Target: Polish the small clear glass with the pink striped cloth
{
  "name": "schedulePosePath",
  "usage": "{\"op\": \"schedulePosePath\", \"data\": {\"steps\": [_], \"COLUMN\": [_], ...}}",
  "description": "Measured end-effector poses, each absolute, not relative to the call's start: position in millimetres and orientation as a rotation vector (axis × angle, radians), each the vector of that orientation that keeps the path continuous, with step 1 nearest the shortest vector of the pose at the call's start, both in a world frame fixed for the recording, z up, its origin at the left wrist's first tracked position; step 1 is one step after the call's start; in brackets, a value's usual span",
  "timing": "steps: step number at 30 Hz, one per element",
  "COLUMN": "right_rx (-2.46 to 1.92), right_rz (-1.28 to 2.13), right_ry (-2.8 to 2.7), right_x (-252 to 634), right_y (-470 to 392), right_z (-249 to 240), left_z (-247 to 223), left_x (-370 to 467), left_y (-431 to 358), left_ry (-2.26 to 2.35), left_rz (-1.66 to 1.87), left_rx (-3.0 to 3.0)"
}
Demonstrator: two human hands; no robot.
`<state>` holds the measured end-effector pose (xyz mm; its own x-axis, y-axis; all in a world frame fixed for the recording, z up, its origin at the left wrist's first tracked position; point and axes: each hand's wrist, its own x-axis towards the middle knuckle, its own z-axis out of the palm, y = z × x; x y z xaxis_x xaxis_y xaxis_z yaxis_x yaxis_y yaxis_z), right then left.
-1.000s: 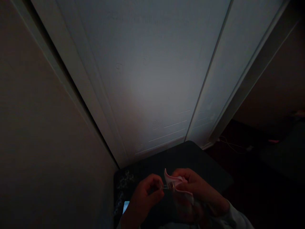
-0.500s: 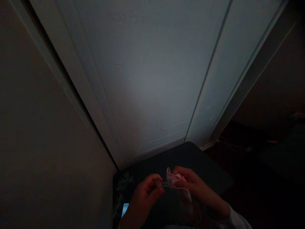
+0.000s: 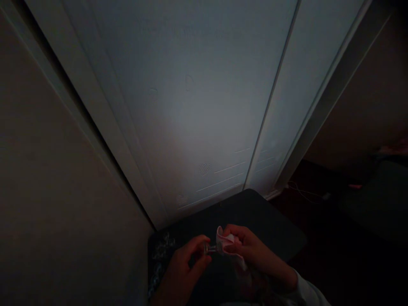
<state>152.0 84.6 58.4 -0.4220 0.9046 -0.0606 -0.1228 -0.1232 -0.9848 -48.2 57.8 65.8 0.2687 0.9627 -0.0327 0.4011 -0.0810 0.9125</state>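
Observation:
Between the fingertips of my left hand [image 3: 188,265] is one end of a small clear object [image 3: 211,248], perhaps glass or plastic. Its other end runs into a pink and white cloth [image 3: 225,243]. My right hand [image 3: 255,253] is closed on that cloth, which hangs down below the fingers. Both hands are over a dark tabletop [image 3: 274,227], close together, with the clear object bridging them. The dim light hides the object's exact shape.
Clear, shiny small items [image 3: 164,246] lie at the table's left edge. Behind the table stands a pale panelled door [image 3: 204,106], with a wall on the left. A white cable [image 3: 302,192] lies on the dark floor at right.
The view has shifted slightly, and both hands appear a little further left. The bright phone-like rectangle beside my left hand no longer shows. Both hands keep their holds.

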Motion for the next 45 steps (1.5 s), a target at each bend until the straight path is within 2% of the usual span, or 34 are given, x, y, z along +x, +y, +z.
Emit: {"op": "schedulePosePath", "data": {"steps": [6, 16, 23, 31, 40, 45], "right_rx": [-0.994, -0.992, -0.894, -0.949, -1.001, -1.032], "right_rz": [1.626, 1.464, 1.102, 0.928, 0.818, 0.899], "right_ry": [-1.415, -1.597, -1.900, -2.095, -2.173, -2.102], "right_x": [151, 158, 160, 157, 153, 152], "right_y": [83, 85, 88, 85, 83, 82], "right_z": [67, 55, 61, 65, 61, 58], "left_z": [64, 61, 53, 55, 52, 48], "left_x": [-50, -47, -48, -40, -33, -36], "left_y": [57, 60, 64, 70, 70, 74], "left_ry": [1.298, 1.212, 1.180, 1.181, 1.276, 1.285], "left_rz": [0.801, 0.821, 0.833, 0.853, 0.885, 0.889], "left_rx": [1.644, 1.581, 1.489, 1.407, 1.385, 1.431]}}
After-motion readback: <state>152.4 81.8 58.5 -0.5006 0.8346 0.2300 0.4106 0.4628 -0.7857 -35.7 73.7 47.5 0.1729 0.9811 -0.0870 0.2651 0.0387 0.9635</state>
